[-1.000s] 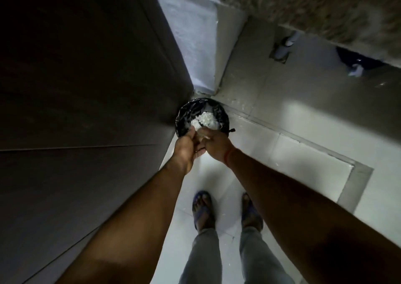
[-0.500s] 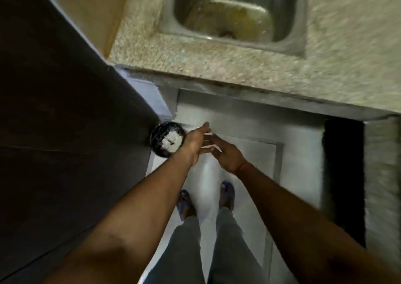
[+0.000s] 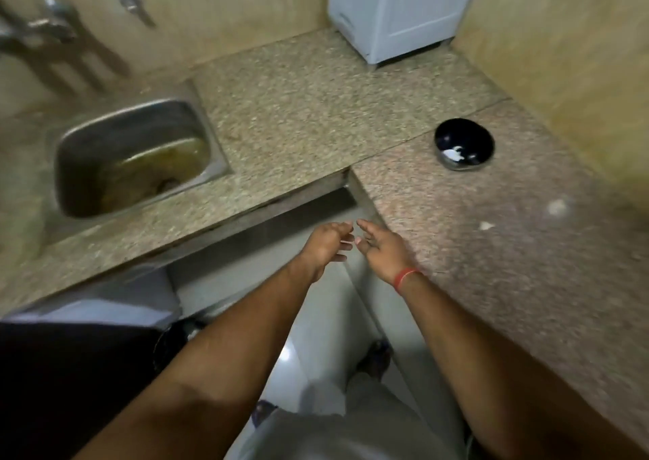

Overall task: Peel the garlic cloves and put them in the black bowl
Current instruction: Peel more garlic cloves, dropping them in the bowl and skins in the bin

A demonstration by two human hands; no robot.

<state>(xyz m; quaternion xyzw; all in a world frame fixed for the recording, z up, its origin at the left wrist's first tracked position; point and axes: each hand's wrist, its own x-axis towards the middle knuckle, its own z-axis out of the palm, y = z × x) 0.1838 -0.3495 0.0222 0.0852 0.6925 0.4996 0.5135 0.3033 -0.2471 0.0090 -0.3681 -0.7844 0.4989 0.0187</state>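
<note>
Both hands are out in front over the gap at the inner corner of the L-shaped speckled granite surface (image 3: pixel 302 108), and neither one has anything in it. The left hand (image 3: pixel 325 245) and the right hand (image 3: pixel 381 248) sit side by side with fingers stretched out and loose, fingertips nearly meeting but not clearly touching. There's a red thread band (image 3: pixel 404 277) around the right wrist.

The round black bowl (image 3: pixel 464 147) sits on the right leg of the surface, well apart from the hands and near the yellowish wall. Something white lies at the bottom of it, probably the peeled garlic cloves (image 3: pixel 455 154), but it's too blurry to be sure. Two small pale bits (image 3: pixel 556 207) lie on the surface nearer the person, off to the right.

On the left, a stainless steel sink (image 3: pixel 131 159) is set into the surface, with a metal tap (image 3: pixel 52 23) on the wall above it. A pale grey cabinet-like box (image 3: pixel 397 13) stands at the back.
</note>
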